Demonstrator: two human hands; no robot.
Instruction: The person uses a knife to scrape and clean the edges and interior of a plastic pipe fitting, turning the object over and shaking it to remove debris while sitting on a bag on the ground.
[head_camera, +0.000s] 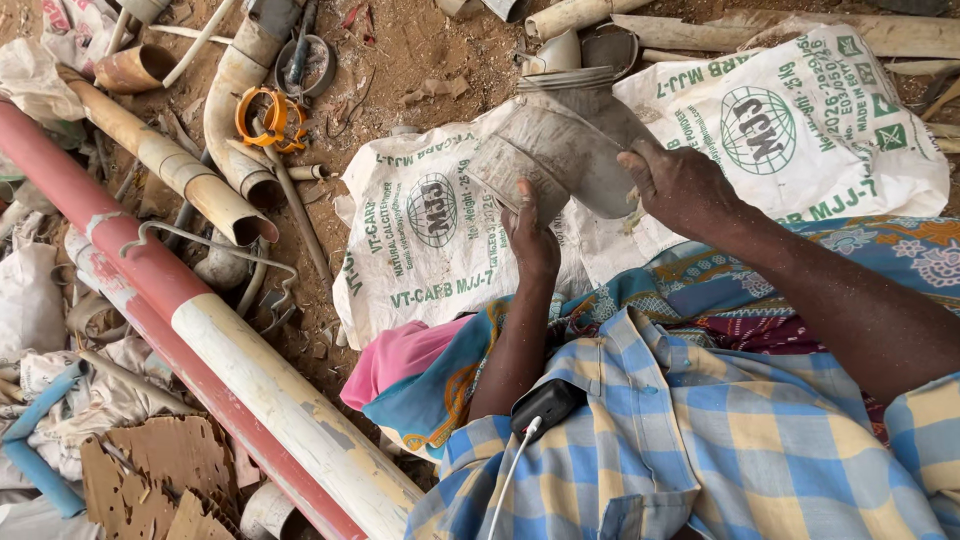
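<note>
Bare, dusty ground (420, 50) strewn with scrap is seen from above, with the person seated at its lower right edge. A grey, dirt-caked pipe fitting (565, 150), wide and bent like an elbow, is held up over a white printed sack (420, 250) that is spread on the ground before the knees. The left hand (530, 235) is raised from below, its forearm rising steeply from the lap; its fingers are closed on the fitting's lower, open end. The right hand (680, 185) is brought in from the right, the forearm slanting down across a patterned cloth (900, 250), and its fingers are clamped over the fitting's upper right side. A blue and yellow checked shirt (700, 440) is worn, and a black device (545, 405) with a white cable is tucked at its chest. To the left, a long red and cream pipe (200, 320) is laid diagonally, with tan pipe sections (180, 170) and an orange plastic ring (265, 115) lying beyond it. Torn cardboard (160, 475) is seen at the lower left.
</note>
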